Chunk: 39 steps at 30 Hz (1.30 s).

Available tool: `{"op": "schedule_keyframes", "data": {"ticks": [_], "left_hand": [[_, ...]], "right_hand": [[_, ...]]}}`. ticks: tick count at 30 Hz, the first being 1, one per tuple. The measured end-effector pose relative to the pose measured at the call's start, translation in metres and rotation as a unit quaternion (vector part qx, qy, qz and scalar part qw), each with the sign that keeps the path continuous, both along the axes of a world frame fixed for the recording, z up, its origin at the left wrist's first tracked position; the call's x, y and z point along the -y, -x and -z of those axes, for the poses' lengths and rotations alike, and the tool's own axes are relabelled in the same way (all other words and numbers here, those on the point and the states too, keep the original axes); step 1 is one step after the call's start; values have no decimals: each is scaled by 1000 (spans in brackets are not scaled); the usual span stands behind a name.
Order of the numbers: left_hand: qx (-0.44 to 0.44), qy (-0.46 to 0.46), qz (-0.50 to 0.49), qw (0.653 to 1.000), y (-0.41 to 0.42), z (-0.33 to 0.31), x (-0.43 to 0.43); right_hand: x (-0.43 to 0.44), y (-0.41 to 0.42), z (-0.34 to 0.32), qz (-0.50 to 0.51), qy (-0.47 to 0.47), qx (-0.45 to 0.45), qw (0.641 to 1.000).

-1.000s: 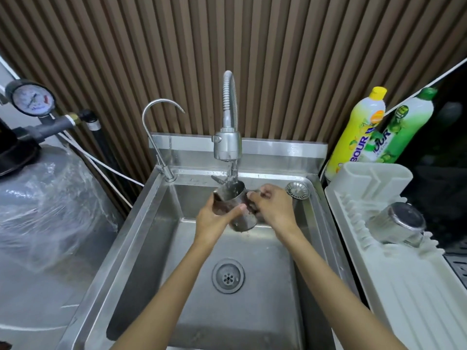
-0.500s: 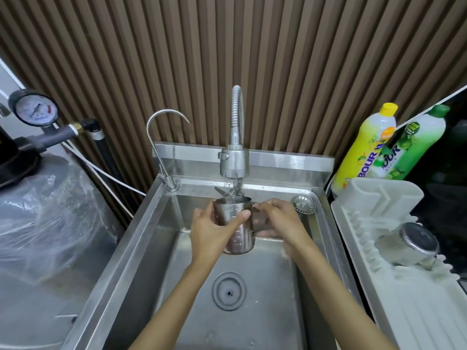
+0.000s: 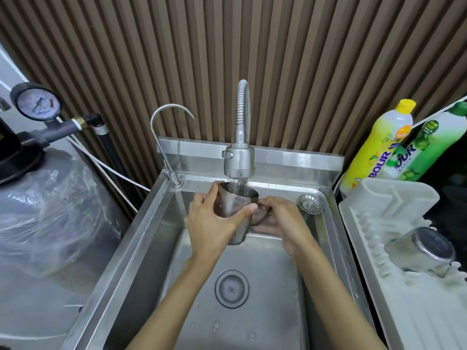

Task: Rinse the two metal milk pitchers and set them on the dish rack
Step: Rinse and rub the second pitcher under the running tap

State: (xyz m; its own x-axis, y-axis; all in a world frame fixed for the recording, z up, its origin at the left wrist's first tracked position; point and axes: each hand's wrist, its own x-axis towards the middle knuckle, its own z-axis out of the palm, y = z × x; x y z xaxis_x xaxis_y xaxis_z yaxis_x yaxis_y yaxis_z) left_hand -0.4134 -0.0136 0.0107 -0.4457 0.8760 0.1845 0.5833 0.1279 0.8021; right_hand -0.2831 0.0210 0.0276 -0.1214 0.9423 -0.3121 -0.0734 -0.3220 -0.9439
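Both hands [image 3: 211, 221] [image 3: 283, 221] closed, seemingly gripping

A yellow detergent bottle [image 3: 379, 145] leans beside a green detergent bottle [image 3: 424, 150] against the slatted wall [image 3: 303, 59], while a pressure gauge [image 3: 36, 102] tops the plastic-wrapped tank [image 3: 50, 210] at far left.

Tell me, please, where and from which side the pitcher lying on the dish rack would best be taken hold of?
Probably around the body. The pitcher on the rack lies on its side among the white dish rack pegs, its round base facing the camera and its mouth away. A hand coming down from above could wrap the cylinder. Its handle is not visible.
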Motion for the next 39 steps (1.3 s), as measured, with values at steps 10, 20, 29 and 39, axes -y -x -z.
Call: {"op": "schedule_keyframes", "data": {"ticks": [10,20,29,39], "left_hand": [[166,-71,131,975,0,2,-17],[134,-16,83,987,-3,-1,0],[46,-43,82,995,-1,-8,-6],[324,-21,143,935,-6,2,-5]], "right_hand": [[4,11,3,84,-132,-3,988],[4,-10,-10,78,-136,219,963],[13,0,21,21,-16,-111,993],[8,4,-10,90,-194,148,966]]}}
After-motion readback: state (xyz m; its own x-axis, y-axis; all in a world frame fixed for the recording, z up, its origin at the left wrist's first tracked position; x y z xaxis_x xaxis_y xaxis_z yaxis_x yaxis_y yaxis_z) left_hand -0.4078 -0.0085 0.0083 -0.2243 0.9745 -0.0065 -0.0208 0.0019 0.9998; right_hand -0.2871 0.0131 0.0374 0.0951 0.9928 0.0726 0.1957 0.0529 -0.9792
